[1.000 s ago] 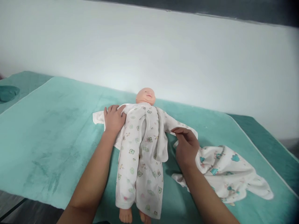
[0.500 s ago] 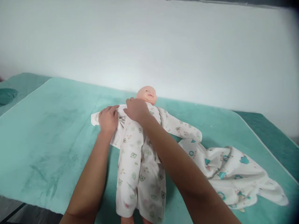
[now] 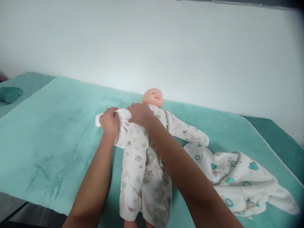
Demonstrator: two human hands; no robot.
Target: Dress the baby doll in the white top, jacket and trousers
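A baby doll lies on its back, head toward the wall, in a white printed baby shirt and matching trousers. One sleeve stretches out to the right. On the left, the shirt's plain white side shows, bunched between my hands. My left hand is closed around the sleeve near its cuff. At the doll's shoulder, my right hand has its fingers curled on the shirt cloth; its fingertips are partly hidden. The doll's arm on that side does not show.
A crumpled white cloth with teal prints lies to the right of the doll. Beneath everything spreads a green mat, with a white wall behind it. A dark green item sits at the far left.
The shirt cloth between my hands has risen into a fold. My right hand has shifted slightly down and curled more. The whole view has moved a little.
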